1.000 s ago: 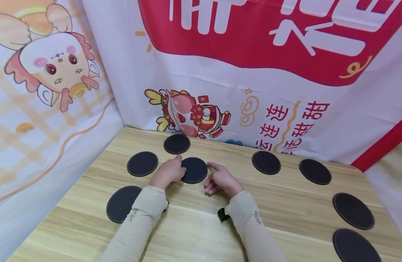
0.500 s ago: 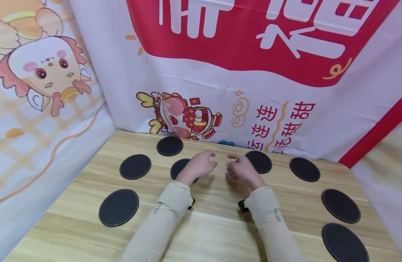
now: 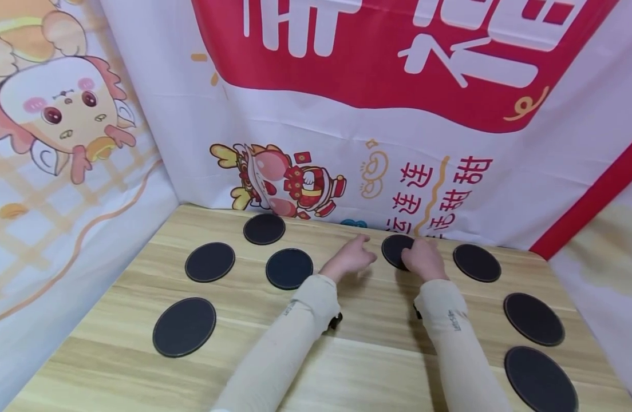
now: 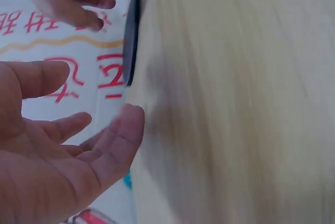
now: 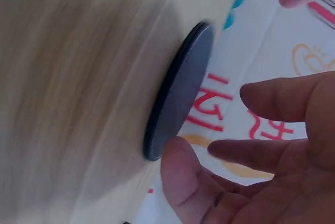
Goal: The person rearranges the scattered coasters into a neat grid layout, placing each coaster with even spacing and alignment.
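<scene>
- The right hand (image 3: 424,258), fingers parted and released, is at a black disc (image 3: 393,250) near the surface's (image 3: 372,372) far edge; contact is unclear.
- The left hand (image 3: 353,256) hovers left of it, also released.
- Four discs (image 3: 289,269) lie toward the left edge, three discs (image 3: 477,263) rightward.

A white cloth wall (image 3: 192,143) with a red panel (image 3: 367,80) and large white characters (image 3: 501,66) rises beyond the left hand (image 3: 353,256) and right hand (image 3: 424,258). A second cloth (image 3: 105,200), printed with orange checks and a cartoon animal (image 3: 63,106), hangs well left of the left hand. Beneath both hands spreads a softly lit wood-grain table (image 3: 367,360). Far right of the right hand, past a red band (image 3: 594,194), blurred pale cloth (image 3: 604,269) seems yellow-patterned.
</scene>
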A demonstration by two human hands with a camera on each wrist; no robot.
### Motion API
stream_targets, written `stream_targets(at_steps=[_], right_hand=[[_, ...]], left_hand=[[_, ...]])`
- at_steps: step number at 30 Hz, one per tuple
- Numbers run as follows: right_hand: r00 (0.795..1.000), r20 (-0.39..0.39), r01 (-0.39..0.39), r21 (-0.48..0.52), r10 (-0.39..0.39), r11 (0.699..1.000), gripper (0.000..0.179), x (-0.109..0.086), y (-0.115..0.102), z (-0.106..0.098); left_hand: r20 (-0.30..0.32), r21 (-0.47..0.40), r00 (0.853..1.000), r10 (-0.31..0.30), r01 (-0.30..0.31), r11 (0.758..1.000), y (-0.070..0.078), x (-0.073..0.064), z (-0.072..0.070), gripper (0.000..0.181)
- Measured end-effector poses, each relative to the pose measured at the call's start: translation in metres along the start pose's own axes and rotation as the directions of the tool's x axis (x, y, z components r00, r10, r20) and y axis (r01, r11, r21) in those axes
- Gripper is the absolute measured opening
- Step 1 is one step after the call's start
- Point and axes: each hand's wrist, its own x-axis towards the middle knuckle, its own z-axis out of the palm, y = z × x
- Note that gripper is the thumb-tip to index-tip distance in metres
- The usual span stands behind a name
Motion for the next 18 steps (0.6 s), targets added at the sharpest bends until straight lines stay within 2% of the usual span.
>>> stream_targets(at_steps=[2, 4, 9, 14, 18], right_hand=[[1.0, 0.013, -0.02, -0.041, 0.021, 0.999, 0.048, 0.004, 0.004, 0.001], [0.999, 0.039, -0.022, -0.055, 0.024, 0.998, 0.049, 0.008, 0.005, 0.002], [0.996, 0.078, -0.032, -0.059, 0.037, 0.998, 0.055, 0.014, 0.007, 0.007], [0.997, 0.076, -0.012, -0.041, 0.015, 0.999, 0.058, 0.013, 0.007, 0.012], [0.996, 0.061, -0.06, -0.002, 0.06, 0.998, 0.056, 0.011, 0.011, 0.012]], left_hand=[[-0.002, 0.042, 1.0, -0.005, 0.005, 0.999, 0.002, 0.005, 0.007, 0.063], [-0.008, 0.043, 0.999, -0.033, 0.033, 0.999, 0.005, 0.008, 0.012, 0.066], [-0.013, -0.034, 0.996, -0.09, 0.09, 0.995, 0.014, 0.013, 0.024, 0.073], [-0.017, -0.063, 0.996, -0.089, 0.088, 0.994, 0.017, 0.015, 0.032, 0.074], [-0.025, -0.077, 0.996, -0.088, 0.086, 0.993, 0.015, 0.015, 0.034, 0.073]])
